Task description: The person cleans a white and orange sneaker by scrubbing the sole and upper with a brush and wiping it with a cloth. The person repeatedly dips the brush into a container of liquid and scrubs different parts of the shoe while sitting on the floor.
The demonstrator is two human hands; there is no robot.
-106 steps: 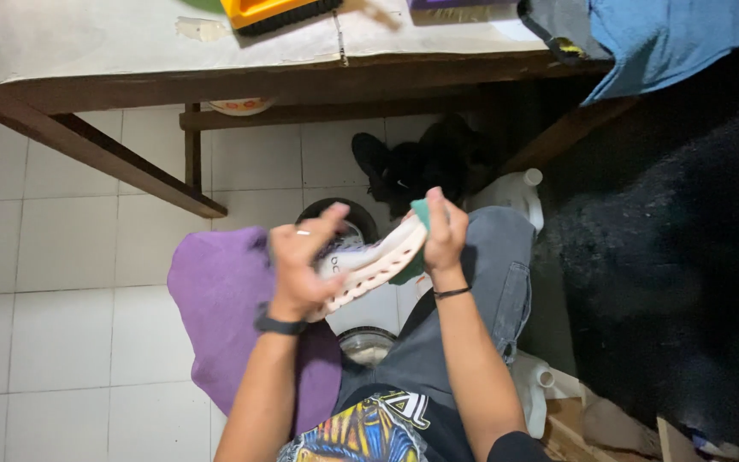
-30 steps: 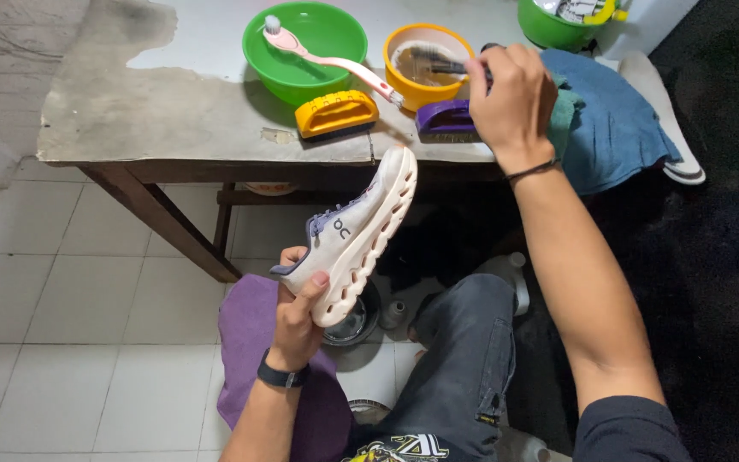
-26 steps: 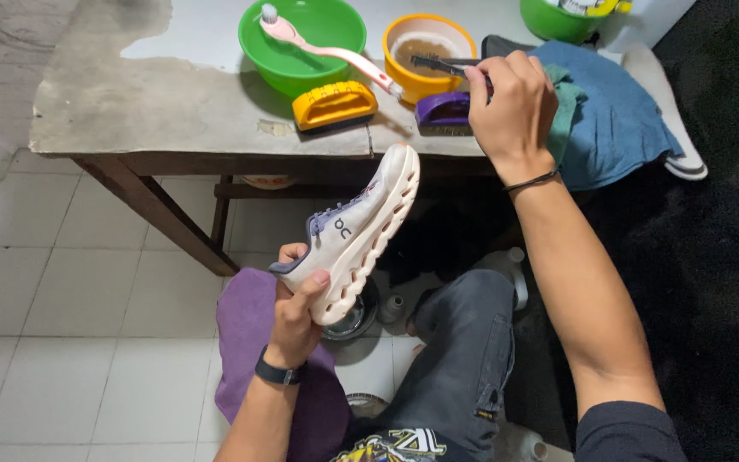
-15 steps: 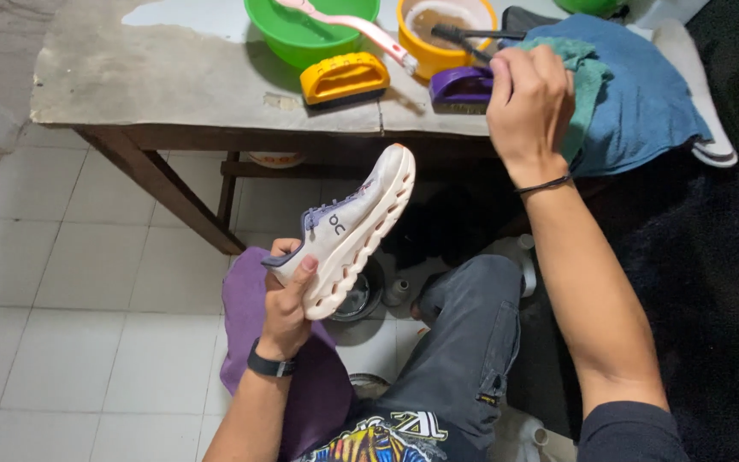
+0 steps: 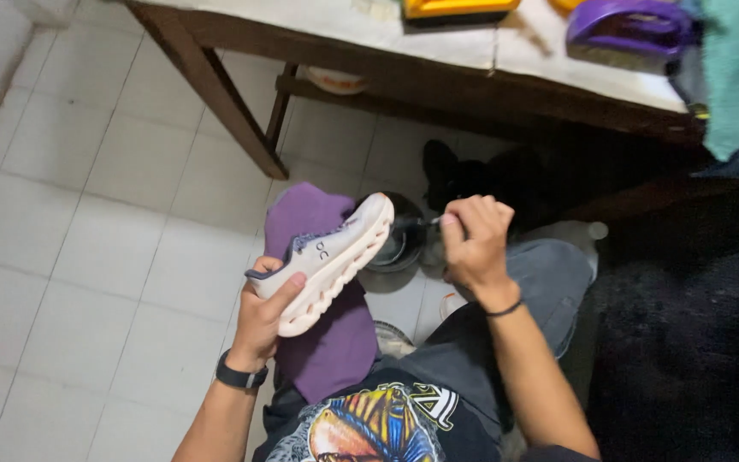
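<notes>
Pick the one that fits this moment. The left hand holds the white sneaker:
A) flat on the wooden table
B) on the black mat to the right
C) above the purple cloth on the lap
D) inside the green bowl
C: the left hand grips the white sneaker by its heel end, over the purple cloth on the lap, below the wooden table.

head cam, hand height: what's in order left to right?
Left hand → white sneaker, held by it → small brush, its tip close to the sneaker's toe → right hand gripping the brush → dark rug.
</notes>
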